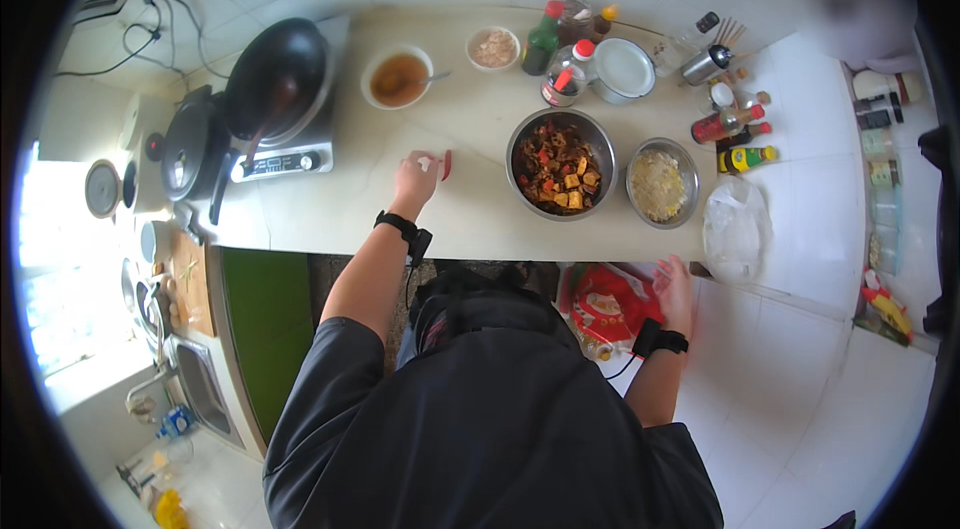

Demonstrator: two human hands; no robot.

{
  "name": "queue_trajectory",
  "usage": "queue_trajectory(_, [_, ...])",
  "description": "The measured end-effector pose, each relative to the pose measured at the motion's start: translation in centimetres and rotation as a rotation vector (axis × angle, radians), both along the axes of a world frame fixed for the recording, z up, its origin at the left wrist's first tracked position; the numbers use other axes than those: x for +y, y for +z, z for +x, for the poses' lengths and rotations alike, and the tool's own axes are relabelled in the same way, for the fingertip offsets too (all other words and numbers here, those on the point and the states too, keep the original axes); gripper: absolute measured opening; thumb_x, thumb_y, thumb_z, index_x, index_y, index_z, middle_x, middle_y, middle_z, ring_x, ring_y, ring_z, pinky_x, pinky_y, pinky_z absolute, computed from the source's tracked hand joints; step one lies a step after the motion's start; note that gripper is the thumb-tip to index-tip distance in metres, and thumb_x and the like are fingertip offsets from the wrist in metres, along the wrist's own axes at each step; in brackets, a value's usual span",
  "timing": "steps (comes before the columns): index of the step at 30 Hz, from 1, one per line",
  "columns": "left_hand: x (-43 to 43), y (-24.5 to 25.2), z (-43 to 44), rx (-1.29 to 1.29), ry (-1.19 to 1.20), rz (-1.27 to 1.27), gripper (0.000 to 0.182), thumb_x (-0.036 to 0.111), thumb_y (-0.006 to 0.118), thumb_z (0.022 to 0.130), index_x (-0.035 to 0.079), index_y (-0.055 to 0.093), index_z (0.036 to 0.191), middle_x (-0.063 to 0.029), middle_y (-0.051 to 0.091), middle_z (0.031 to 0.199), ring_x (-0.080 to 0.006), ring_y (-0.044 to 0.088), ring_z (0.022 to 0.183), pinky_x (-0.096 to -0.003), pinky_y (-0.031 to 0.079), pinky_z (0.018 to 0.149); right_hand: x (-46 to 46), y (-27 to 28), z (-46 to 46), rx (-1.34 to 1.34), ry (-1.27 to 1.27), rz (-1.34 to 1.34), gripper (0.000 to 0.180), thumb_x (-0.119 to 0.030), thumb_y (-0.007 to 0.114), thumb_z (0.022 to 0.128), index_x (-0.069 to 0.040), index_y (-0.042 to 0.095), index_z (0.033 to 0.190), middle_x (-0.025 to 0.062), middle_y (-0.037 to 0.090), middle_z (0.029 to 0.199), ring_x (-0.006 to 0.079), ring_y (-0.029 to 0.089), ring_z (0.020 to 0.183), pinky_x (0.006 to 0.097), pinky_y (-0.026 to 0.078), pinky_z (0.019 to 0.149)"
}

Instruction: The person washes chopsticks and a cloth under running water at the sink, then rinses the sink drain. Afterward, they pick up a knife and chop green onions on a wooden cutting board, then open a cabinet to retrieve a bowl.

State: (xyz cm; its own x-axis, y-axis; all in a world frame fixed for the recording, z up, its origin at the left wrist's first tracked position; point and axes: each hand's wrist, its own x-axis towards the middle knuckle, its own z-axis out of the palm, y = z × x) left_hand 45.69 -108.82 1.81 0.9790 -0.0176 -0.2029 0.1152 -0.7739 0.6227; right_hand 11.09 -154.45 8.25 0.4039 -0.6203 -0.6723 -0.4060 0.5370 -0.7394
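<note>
My left hand (417,180) is curled over the pale countertop, right of the induction cooker (283,163). At its fingertips is a small red-and-white item (447,165), partly covered by the fingers; its kind is unclear. My right hand (673,280) holds nothing, fingers apart, at the counter's front edge beside a red plastic bag (609,304). Between the hands, farther in, stands a steel bowl (514,172) of browned tofu cubes and red pieces in dark sauce. Right of it, a smaller steel bowl (694,199) contains a pale, grainy food with yellow bits.
A black wok (274,78) rests tilted on the cooker. Behind stand a bowl of brown liquid (397,76) with a spoon, a bowl of pinkish food (493,48), sauce bottles (541,48) and a lidded enamel pot (624,69). A white plastic bag (736,229) lies at right.
</note>
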Motion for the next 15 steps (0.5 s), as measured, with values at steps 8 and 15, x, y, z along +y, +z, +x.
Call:
queue_trajectory(8, [-2.2, -1.2, 1.9, -0.035, -0.357, -0.028, 0.018, 0.022, 0.068, 0.087, 0.007, 0.073, 0.098, -0.0183, 0.069, 0.097, -0.0372, 0.064, 0.099, -0.045, 0.054, 0.086, 7.7, 2.2, -2.6, 0.008, -0.106, -0.045, 0.034, -0.036, 0.059, 0.101, -0.013, 0.058, 0.126, 0.0051, 0.069, 0.105, 0.0155, 0.067, 0.086, 0.0302, 0.053, 0.067])
queue_trajectory(15, [-5.0, -1.3, 1.5, -0.061, -0.467, -0.117, 0.017, 0.018, 0.068, 0.09, 0.006, 0.068, 0.102, -0.0189, 0.068, 0.101, -0.0395, 0.064, 0.098, -0.0477, 0.053, 0.084, 12.6, 3.5, -6.3, 0.009, -0.18, -0.032, 0.034, -0.034, 0.055, 0.104, -0.011, 0.056, 0.129, 0.0068, 0.069, 0.107, 0.0155, 0.066, 0.087, 0.0306, 0.052, 0.07])
